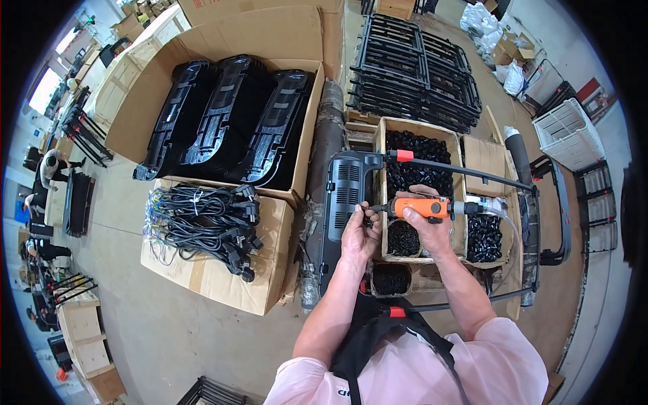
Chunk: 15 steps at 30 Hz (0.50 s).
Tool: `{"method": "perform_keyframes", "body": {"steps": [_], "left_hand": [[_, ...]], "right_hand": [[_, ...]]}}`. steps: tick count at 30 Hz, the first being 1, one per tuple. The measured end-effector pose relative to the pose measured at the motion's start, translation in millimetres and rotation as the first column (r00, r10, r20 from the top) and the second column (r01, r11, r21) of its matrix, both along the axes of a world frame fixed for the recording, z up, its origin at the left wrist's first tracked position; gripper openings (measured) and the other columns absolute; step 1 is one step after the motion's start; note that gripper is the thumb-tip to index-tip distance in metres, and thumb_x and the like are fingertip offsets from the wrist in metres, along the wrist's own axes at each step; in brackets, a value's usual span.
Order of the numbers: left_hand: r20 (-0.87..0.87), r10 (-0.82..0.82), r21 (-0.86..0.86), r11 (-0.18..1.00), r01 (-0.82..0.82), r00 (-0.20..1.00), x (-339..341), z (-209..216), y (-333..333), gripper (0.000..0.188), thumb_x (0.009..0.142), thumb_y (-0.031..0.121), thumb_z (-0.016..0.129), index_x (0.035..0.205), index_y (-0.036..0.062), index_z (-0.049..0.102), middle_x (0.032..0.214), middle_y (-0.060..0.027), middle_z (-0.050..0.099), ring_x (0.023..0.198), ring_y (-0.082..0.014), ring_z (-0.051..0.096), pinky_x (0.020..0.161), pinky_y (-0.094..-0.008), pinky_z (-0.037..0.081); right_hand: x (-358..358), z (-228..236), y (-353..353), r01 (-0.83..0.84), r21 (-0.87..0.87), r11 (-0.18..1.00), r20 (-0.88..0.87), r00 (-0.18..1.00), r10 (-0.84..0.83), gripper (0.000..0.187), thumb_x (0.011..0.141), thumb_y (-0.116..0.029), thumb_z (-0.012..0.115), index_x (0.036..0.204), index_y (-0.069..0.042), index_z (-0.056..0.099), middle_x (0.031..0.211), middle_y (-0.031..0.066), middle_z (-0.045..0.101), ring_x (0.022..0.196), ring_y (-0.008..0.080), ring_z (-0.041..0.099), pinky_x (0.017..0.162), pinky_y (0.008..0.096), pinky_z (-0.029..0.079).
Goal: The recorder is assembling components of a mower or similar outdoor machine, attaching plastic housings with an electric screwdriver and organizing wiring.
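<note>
My right hand [433, 231] grips an orange pneumatic screwdriver [410, 206] lying level, its bit pointing left. At the bit's end, my left hand [359, 236] has its fingers pinched together; whatever they hold is too small to make out. Just left of them is a black plastic housing [346, 177] with vent slots, joined to a black tubular frame [466, 173] with red pieces [404, 155] near the housing. The frame reaches rightward past both hands. An air hose [503, 214] runs from the driver's right end.
Below the frame stands a wooden crate [382, 135] of small black parts, with a tub of screws [403, 237] and another tub [391, 278]. Leftward are a carton [316, 121] of black covers [226, 115] and bundled power cords [202, 219]. Black frames [415, 67] are stacked beyond; people work far left.
</note>
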<state>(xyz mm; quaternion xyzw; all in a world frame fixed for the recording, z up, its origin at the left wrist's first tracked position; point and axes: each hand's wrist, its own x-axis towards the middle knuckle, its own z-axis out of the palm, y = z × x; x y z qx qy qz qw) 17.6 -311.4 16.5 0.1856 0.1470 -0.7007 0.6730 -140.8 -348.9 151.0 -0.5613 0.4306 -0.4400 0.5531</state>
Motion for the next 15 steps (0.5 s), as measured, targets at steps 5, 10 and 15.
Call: {"method": "perform_keyframes", "body": {"steps": [5, 10, 15], "left_hand": [[0.009, -0.017, -0.028, 0.999, 0.017, 1.000, 14, 5, 0, 0.026, 0.110, 0.031, 0.058, 0.123, 0.0091, 0.065, 0.092, -0.0011, 0.067, 0.081, -0.0140, 0.065, 0.074, -0.0292, 0.058], [-0.058, -0.024, -0.083, 0.996, 0.019, 0.998, 23, 9, -2, 0.026, 0.109, 0.032, 0.060, 0.124, 0.0129, 0.065, 0.095, -0.0002, 0.064, 0.086, -0.0148, 0.060, 0.081, -0.0307, 0.055], [0.047, -0.047, -0.031, 0.998, 0.048, 0.998, 25, 13, -3, 0.030, 0.113, 0.032, 0.049, 0.123, 0.0071, 0.063, 0.107, -0.0055, 0.069, 0.095, -0.0203, 0.066, 0.088, -0.0352, 0.057]], "right_hand": [[13, 2, -3, -0.005, -0.013, 1.000, -0.043, 0.999, 0.005, 0.062, 0.087, -0.020, 0.084, 0.138, 0.001, 0.055, 0.126, 0.0175, 0.072, 0.117, 0.0217, 0.069, 0.105, 0.0380, 0.055], [28, 4, -7, -0.044, -0.035, 0.998, -0.041, 0.998, 0.042, 0.060, 0.087, -0.016, 0.084, 0.137, 0.001, 0.055, 0.125, 0.0167, 0.073, 0.116, 0.0215, 0.069, 0.106, 0.0385, 0.054], [56, 0, -21, -0.038, -0.060, 0.997, -0.023, 0.999, 0.036, 0.058, 0.087, -0.013, 0.083, 0.136, 0.002, 0.055, 0.125, 0.0175, 0.072, 0.115, 0.0217, 0.069, 0.106, 0.0387, 0.054]]}}
